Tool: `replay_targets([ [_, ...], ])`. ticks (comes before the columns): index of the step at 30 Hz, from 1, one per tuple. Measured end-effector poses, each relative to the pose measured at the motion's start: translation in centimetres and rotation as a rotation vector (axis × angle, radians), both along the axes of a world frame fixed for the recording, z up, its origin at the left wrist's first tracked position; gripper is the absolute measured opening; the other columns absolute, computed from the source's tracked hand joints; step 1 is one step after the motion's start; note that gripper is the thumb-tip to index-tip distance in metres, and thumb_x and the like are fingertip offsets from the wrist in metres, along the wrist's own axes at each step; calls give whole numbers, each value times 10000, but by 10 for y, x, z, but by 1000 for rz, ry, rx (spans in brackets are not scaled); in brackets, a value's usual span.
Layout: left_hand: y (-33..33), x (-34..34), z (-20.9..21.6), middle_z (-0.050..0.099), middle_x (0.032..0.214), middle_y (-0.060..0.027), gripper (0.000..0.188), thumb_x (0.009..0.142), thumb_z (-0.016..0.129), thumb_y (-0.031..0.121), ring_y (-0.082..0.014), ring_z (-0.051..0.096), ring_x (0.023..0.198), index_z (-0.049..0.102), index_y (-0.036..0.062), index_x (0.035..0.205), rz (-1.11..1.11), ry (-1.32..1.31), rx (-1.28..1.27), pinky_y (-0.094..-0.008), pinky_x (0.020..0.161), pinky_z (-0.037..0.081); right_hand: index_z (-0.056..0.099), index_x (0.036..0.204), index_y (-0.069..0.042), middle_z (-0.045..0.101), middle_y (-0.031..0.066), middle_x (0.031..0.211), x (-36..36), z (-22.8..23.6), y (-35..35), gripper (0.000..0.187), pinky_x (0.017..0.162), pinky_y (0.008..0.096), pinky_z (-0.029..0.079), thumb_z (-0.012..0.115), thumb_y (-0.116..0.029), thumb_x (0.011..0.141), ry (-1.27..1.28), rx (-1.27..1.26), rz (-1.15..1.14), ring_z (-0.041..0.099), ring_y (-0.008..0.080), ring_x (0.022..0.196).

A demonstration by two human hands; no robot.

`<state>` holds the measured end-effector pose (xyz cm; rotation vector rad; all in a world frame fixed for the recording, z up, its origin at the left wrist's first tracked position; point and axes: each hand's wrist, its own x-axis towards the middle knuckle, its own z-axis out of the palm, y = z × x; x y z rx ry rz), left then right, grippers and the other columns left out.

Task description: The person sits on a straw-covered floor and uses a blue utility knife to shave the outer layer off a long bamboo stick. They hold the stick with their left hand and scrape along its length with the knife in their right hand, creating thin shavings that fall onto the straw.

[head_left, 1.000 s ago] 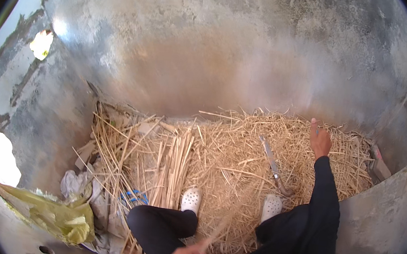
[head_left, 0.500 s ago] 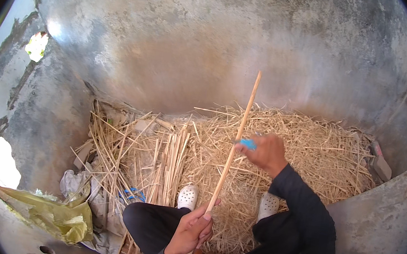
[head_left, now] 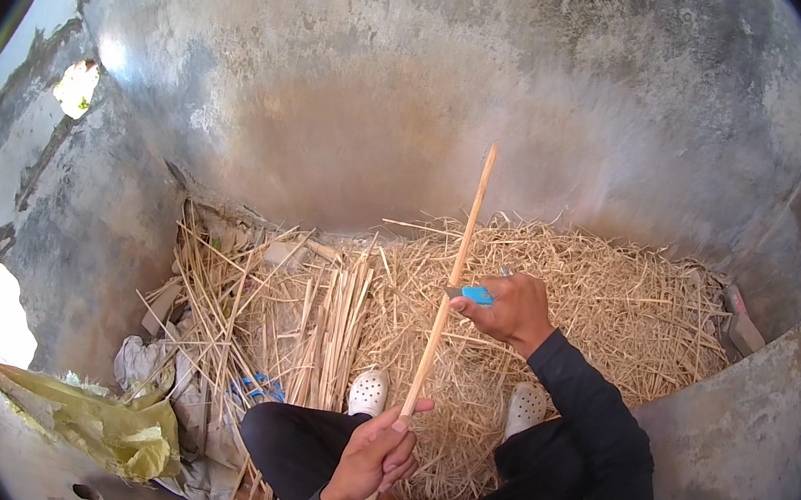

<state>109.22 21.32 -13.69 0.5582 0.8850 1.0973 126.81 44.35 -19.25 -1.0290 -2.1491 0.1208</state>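
Head view: your left hand (head_left: pixel 375 457) grips stick (head_left: pixel 469 228), right hand (head_left: pixel 518 311) blue cutter (head_left: pixel 476 295).
Shavings (head_left: pixel 621 310) at 3 o'clock: some scraping seems done; remainder unclear.

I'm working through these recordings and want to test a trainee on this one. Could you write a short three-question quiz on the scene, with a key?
1. Multiple choice: what is the left hand closed around?
a) a coil of rope
b) a long pale strip
c) a brick

2. True or false: the yellow sheet lies to the left of the left white shoe.

3. Fill in the blank: the right hand holds a tool whose part showing beside the fingers is coloured ____.

Key: 1 b; 2 true; 3 blue.
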Motion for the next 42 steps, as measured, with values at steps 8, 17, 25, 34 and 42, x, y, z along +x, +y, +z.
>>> replay_targets([
  [8,-21,-9,-2,325,546,43,416,1047,384,203,-57,312,360,395,-42,1384,-26,34,-12,-202,418,299,606,519,-135,505,40,430,-4,-3,-7,708,391,360,408,568,-808,733,0,80,63,521,234,363],
  [17,-38,-11,4,319,552,38,432,1040,440,260,-57,306,387,410,-26,1363,-77,106,-56,-207,456,303,475,463,-135,446,31,409,18,-4,22,735,367,360,359,562,-807,747,13,218,-43,484,226,356],
  [25,-59,-7,-3,334,563,36,401,1037,428,223,-54,315,396,423,-30,1348,-60,25,-122,-212,476,314,593,552,-124,490,50,424,42,-26,61,739,386,386,391,474,-808,808,-95,180,-267,510,218,370],
  [34,-60,-26,-27,349,576,32,412,1049,411,231,-59,331,400,420,-11,1383,14,19,-99,-214,428,301,658,620,-92,526,140,500,49,-26,44,690,493,447,428,456,-691,897,-108,-217,-317,551,333,492],
  [42,-23,-17,-8,344,589,48,456,1053,417,250,-36,332,443,377,7,1437,-43,210,25,-178,402,293,622,553,-128,504,73,451,-15,5,-45,694,417,387,421,554,-783,772,-104,55,178,527,248,398],
])
